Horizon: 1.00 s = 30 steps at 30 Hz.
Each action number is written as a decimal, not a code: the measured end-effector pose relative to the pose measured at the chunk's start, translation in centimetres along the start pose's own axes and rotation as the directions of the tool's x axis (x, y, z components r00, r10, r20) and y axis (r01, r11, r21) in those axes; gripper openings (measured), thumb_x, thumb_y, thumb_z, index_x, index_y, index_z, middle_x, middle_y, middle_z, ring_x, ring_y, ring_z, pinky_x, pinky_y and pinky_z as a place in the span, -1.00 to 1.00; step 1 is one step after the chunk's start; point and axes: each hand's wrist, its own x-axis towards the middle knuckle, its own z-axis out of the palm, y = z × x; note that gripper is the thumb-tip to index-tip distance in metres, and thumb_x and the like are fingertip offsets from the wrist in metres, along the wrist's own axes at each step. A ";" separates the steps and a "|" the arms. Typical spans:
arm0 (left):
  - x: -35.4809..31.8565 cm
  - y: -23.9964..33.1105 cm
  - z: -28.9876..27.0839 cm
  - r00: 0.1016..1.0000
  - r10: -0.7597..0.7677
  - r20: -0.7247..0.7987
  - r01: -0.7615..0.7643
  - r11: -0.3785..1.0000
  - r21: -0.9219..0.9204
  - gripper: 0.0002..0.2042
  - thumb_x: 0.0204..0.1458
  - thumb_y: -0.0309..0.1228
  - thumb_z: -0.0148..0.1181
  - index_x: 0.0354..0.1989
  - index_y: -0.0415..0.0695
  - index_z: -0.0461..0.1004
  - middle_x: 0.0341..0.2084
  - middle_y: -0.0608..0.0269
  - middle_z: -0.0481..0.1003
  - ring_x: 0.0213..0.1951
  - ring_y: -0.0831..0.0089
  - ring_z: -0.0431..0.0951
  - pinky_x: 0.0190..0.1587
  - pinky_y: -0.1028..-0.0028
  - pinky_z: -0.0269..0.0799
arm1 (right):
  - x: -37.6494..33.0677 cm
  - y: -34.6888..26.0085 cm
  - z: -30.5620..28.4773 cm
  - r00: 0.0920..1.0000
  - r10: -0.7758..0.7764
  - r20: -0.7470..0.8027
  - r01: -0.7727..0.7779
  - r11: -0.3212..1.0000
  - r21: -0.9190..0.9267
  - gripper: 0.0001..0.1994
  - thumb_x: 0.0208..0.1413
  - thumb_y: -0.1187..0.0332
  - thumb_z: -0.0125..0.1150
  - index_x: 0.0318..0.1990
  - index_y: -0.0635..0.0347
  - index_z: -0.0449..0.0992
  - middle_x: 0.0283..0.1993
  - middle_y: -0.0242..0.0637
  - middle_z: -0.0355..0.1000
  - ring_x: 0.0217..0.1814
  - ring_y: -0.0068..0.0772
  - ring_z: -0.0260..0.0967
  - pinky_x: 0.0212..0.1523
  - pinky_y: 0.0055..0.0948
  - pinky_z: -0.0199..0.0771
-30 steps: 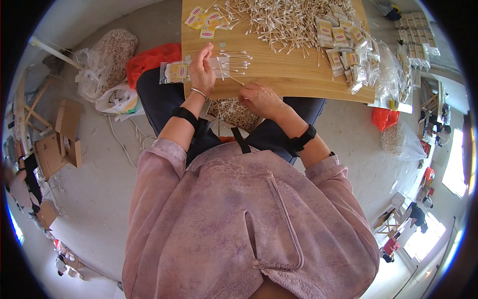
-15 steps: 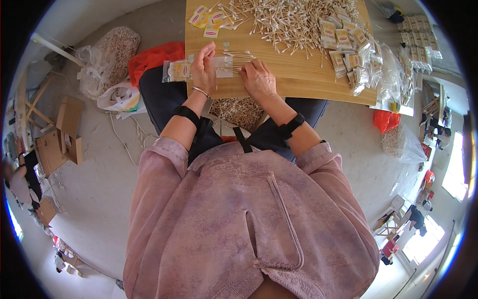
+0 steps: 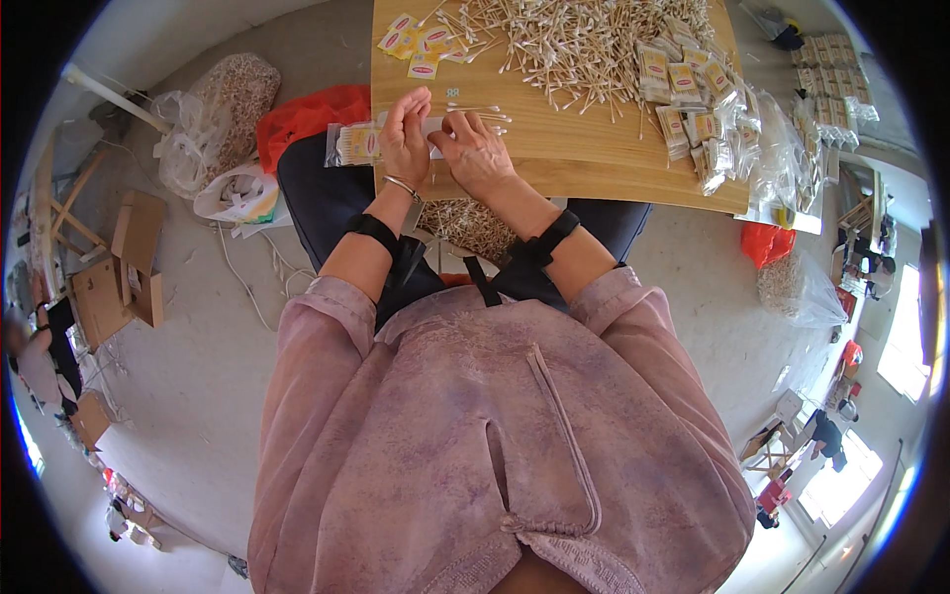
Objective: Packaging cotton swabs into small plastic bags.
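Note:
My left hand [image 3: 404, 141] stands on its edge at the table's near left corner, fingers pressed together and slightly curled. Anything inside it is hidden. Against its outer side lies a clear packet of cotton swabs [image 3: 354, 145] with a yellow card, jutting past the table edge. Close to the left palm, my right hand [image 3: 477, 156] has its fingers bent in a pinch. The cotton swabs in its fingers are mostly covered. Part of a white sheet or bag shows between the hands. Just beyond the right hand, a few loose cotton swabs [image 3: 475, 108] lie on the wooden table [image 3: 584, 163].
A big heap of cotton swabs [image 3: 584, 45] covers the table's far side. Filled packets [image 3: 683, 79] pile up at its right, yellow cards [image 3: 424, 65] at far left. A container of swabs [image 3: 465, 226] sits below the near edge. Bulging bags [image 3: 233, 109] stand on the floor.
My right hand has moved left, up to the left palm, hiding the swabs that showed between the hands. The left hand has hardly moved.

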 end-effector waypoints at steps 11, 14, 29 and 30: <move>-0.1 0.0 0.4 0.999 0.027 -0.040 -0.027 1.000 0.009 -0.76 0.24 -0.51 -0.20 -0.03 -0.31 0.37 -0.10 0.09 0.46 -0.01 0.39 0.46 0.08 0.44 0.38 | 1.0 1.7 0.1 0.995 -0.036 -0.091 0.041 0.998 0.051 -0.92 -0.11 0.43 0.16 -0.41 0.01 0.52 -0.23 -0.33 0.31 -0.12 -0.25 0.30 -0.14 -0.33 0.39; 0.0 -0.3 0.3 0.998 0.030 -0.050 -0.031 0.999 -0.019 -0.75 0.24 -0.50 -0.21 -0.03 -0.31 0.37 -0.10 0.09 0.47 -0.01 0.38 0.46 0.08 0.43 0.38 | 0.6 2.6 -0.4 0.981 0.026 -0.192 0.000 0.991 0.133 -0.92 -0.16 0.42 0.21 -0.44 0.02 0.50 -0.28 -0.34 0.32 -0.17 -0.22 0.30 -0.17 -0.31 0.39; -0.1 -0.5 0.3 0.996 0.085 -0.024 -0.082 0.990 0.118 -0.73 0.24 -0.45 -0.20 -0.03 -0.29 0.38 -0.10 0.06 0.47 -0.03 0.33 0.49 0.08 0.41 0.38 | -3.6 2.4 -1.6 0.969 0.198 -0.147 -0.202 0.979 -0.009 -0.79 -0.12 0.31 0.28 -0.28 0.09 0.48 -0.07 -0.31 0.30 0.00 -0.14 0.22 -0.02 -0.15 0.24; -0.2 -0.5 0.2 0.998 0.065 -0.026 -0.060 0.986 0.157 -0.73 0.24 -0.44 -0.19 -0.03 -0.28 0.38 -0.10 0.07 0.48 -0.03 0.34 0.49 0.08 0.42 0.38 | -3.2 2.7 -1.4 0.952 0.242 -0.189 -0.255 0.966 -0.051 -0.74 -0.10 0.28 0.28 -0.21 0.08 0.48 -0.01 -0.29 0.28 0.05 -0.13 0.20 0.01 -0.13 0.22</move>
